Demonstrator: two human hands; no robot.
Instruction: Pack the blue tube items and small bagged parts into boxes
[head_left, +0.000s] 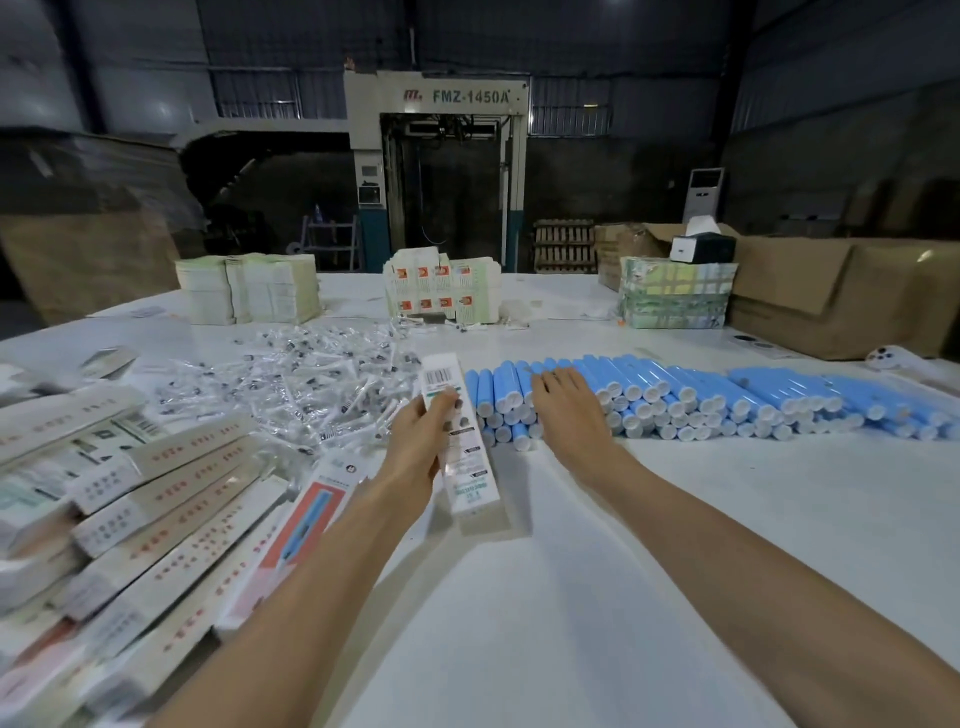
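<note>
Across our white table: our left hand grips a slim white box, barcode uppermost; our right hand rests relaxed fingers on the stacked blue tubes; bagged parts heaped to their left; behind, a machine marked "FMZ-1450A".

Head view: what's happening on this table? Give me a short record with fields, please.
left hand: grips a slim white box
right hand: fingers rest on the tubes
tubes: blue, white-capped, stacked right of centre
bagged parts: loose heap left of the tubes
other boxes: piled at the left
table: white
</note>
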